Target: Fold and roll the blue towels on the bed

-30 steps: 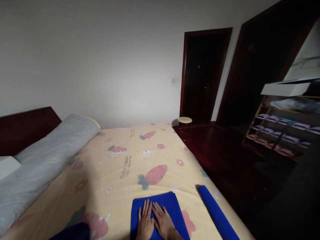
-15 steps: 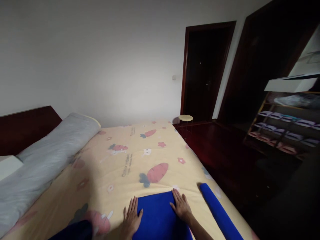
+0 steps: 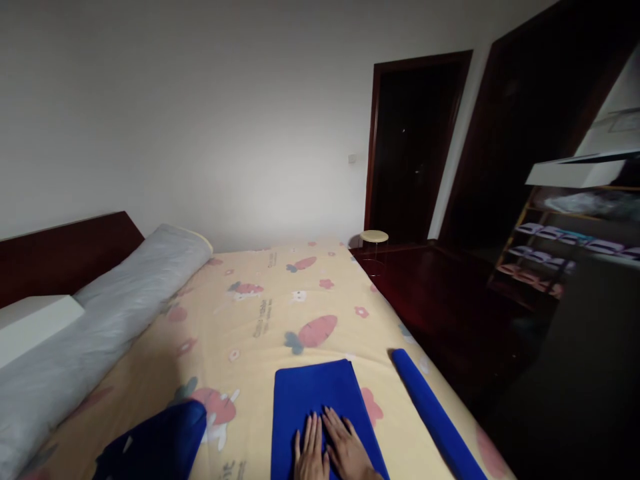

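A flat blue folded cloth (image 3: 313, 387) lies on the bed (image 3: 235, 373) at the bottom centre, its far edge straight. My left hand (image 3: 312, 450) rests flat on it with the fingers pointing away from me. Right beside it, my right hand (image 3: 346, 448) also lies flat on the cloth, fingers extended. To the right stretches a long, narrow blue roll or strip (image 3: 435, 413). Another dark blue item (image 3: 160, 440) sits on the bed at the lower left.
A long grey pillow (image 3: 135, 287) and a white box (image 3: 35, 323) are at the left by the dark headboard (image 3: 65, 250). Beyond the bed stand a round stool (image 3: 374, 236), a dark door (image 3: 420, 147) and a shoe rack (image 3: 545, 247).
Both hands have moved from the cloth's side edges to its middle, close together. The view has shifted, showing more of the cloth and of the dark blue item at the left.
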Tool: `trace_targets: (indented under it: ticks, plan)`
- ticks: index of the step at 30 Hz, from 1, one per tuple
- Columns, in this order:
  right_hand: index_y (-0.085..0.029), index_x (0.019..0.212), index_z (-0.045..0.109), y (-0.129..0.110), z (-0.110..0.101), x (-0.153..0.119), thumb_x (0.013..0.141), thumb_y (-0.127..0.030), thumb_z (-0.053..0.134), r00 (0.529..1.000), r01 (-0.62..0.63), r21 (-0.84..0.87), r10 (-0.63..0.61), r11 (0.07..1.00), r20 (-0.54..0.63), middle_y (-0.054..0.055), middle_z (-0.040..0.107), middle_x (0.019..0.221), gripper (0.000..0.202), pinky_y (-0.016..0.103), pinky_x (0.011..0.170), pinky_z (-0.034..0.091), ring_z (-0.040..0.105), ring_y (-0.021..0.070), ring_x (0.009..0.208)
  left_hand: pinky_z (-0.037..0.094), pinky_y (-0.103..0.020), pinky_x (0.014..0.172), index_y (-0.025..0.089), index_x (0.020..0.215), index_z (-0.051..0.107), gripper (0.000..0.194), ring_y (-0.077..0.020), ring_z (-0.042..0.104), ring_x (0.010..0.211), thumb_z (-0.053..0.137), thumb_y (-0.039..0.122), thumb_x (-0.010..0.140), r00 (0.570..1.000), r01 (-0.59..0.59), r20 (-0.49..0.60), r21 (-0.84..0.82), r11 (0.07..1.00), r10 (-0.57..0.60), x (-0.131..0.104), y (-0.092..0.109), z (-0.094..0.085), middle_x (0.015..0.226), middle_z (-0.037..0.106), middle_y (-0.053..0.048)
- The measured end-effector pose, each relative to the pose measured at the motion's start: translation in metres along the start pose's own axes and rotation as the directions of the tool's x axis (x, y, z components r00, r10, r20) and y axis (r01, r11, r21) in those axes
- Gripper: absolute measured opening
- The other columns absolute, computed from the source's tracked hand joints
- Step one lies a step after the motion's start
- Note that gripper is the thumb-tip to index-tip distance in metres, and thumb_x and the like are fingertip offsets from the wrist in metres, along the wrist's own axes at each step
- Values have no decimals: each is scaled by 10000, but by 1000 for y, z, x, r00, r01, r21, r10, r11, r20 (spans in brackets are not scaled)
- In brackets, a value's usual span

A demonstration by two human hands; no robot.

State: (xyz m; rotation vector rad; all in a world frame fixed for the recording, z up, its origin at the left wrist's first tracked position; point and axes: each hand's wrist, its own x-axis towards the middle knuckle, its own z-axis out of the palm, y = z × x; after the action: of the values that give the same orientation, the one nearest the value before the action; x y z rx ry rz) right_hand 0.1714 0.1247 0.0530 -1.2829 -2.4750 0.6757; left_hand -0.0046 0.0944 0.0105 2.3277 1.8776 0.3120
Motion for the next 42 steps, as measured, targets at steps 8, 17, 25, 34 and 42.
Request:
trace_targets:
  ticks: [8, 17, 25, 34, 42]
  plan:
    - [-337, 1519, 170, 0, -1, -82, 1002, -416, 338, 992, 120, -61, -122, 991, -33, 16, 231, 1561, 549, 464, 1150, 316, 302, 271, 1423, 399, -442, 1088, 366, 1486, -4, 749, -233, 460, 1348, 425, 282, 878, 974, -214, -46, 107, 971, 220, -69, -27, 4, 1526, 341, 41]
    - [-332, 1522, 188, 3, -37, -137, 997, -392, 322, 991, 135, -58, -134, 989, 19, 2, 229, 1573, 544, 459, 1173, 271, 274, 252, 1436, 328, -393, 1141, 404, 1493, 33, 691, -209, 381, 1403, 404, 317, 916, 953, -290, 111, 76, 954, 281, -105, -40, -70, 1573, 255, 58]
    - [-155, 1464, 410, -6, -53, -144, 818, -251, 458, 985, 11, -125, 10, 992, 170, 131, 357, 1522, 655, 473, 1145, 290, 340, 294, 1409, 287, -481, 1167, 248, 1440, 432, 583, -274, 302, 1442, 384, 270, 859, 933, -11, 360, 83, 996, -20, -119, -20, -93, 1559, 364, -54]
    - [-110, 1273, 610, -18, -55, -137, 706, -172, 489, 984, -30, -261, 74, 965, 161, 193, 527, 1402, 583, 479, 1079, 344, 493, 346, 1277, 283, -403, 1170, 212, 1419, 447, 762, -258, 380, 1394, 493, 139, 661, 922, 22, 383, 86, 996, -53, -119, -20, -120, 1506, 447, -75]
    - [-129, 1105, 656, -28, -59, -140, 764, -146, 469, 991, -22, -285, 59, 958, 120, 162, 657, 1108, 389, 414, 967, 381, 578, 304, 1060, 211, -440, 1196, 190, 1443, 394, 749, -251, 284, 1440, 418, 55, 706, 918, 53, 387, 98, 994, -87, -123, -28, -109, 1544, 378, -93]
